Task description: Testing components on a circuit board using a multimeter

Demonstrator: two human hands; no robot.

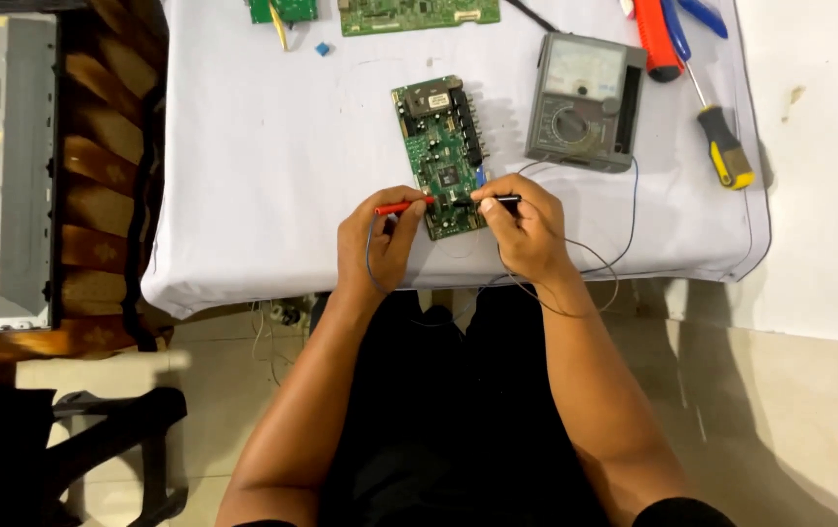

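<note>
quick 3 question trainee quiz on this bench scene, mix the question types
1. True or false: the left hand holds the red probe.
2. Which side of the circuit board is the grey multimeter on? A) left B) right
3. Fill in: the right hand holds the ___ probe.

Key: 1 true; 2 B; 3 black

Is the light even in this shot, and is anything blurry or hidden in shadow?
Head view: soft light is fairly even over the white cloth, with faint shadows to the right of the circuit board and the grey meter. The left hand with the red probe and the right hand with the black probe look sharp. Board parts are too small to read; the bottom-left corner is dark.
</note>
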